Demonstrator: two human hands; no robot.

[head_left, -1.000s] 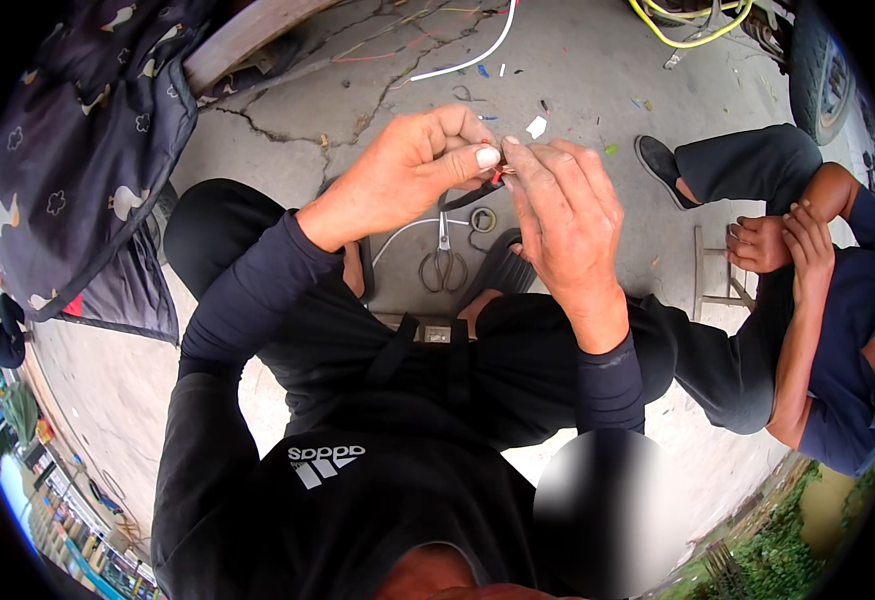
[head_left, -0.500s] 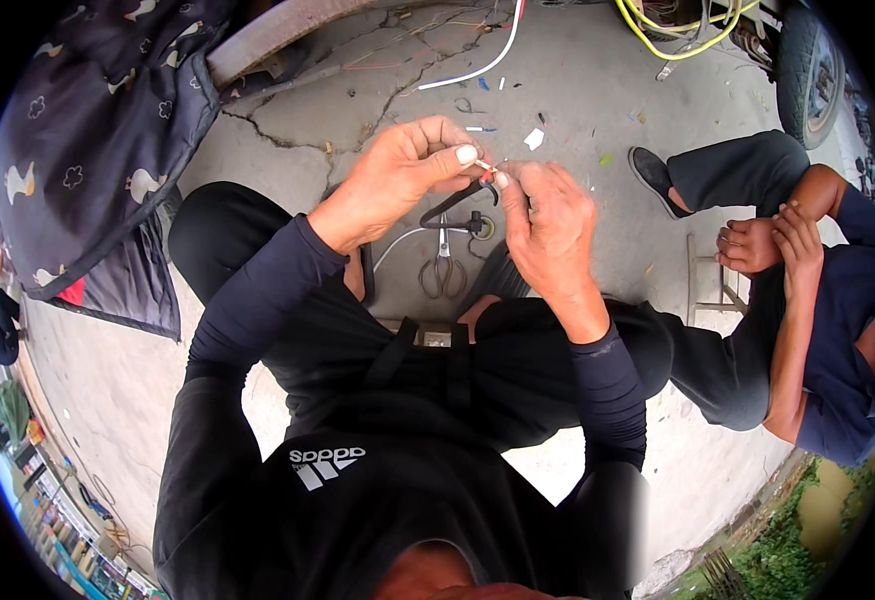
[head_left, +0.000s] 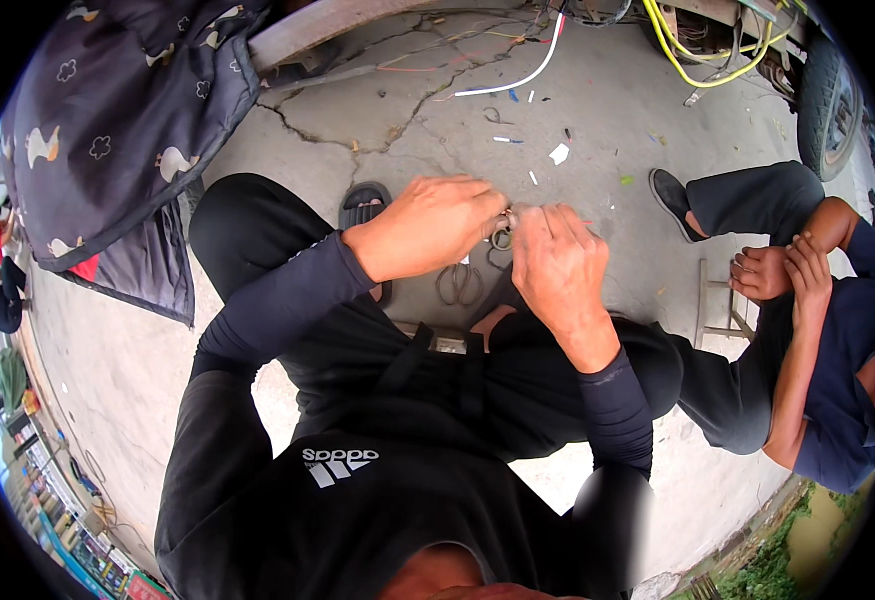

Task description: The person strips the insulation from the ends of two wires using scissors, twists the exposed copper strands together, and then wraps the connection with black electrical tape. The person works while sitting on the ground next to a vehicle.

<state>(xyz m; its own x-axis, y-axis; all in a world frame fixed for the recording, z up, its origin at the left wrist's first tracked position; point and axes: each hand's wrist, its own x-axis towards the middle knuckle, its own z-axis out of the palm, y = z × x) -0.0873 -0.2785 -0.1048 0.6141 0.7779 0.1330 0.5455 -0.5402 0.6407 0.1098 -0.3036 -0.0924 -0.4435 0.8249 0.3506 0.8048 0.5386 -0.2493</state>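
Observation:
In front of my knees both hands are raised with their fingertips almost meeting. My left hand [head_left: 428, 225] is closed, its fingers pinched on the end of a thin wire [head_left: 507, 218]. My right hand [head_left: 563, 275] is closed on the same wire from the other side. The fingers hide most of it. Just below the fingertips a small dark loop [head_left: 501, 240] shows. Scissors [head_left: 460, 284] with wide ring handles lie on the ground under my hands, their blades mostly hidden.
A seated person's hands [head_left: 783, 270] rest at the right, beside a small stool frame [head_left: 723, 305]. Beyond lie a white cable [head_left: 518, 86], paper scrap [head_left: 559, 154] and wire bits. Yellow cables [head_left: 673, 50] hang near a wheel [head_left: 830, 105]. A patterned cover [head_left: 108, 150] drapes at left.
My left hand has turned, its back now upward, and both hands have come slightly lower and nearer. The black cable with its red inner wire, plain before, is now mostly hidden. The view shifted slightly.

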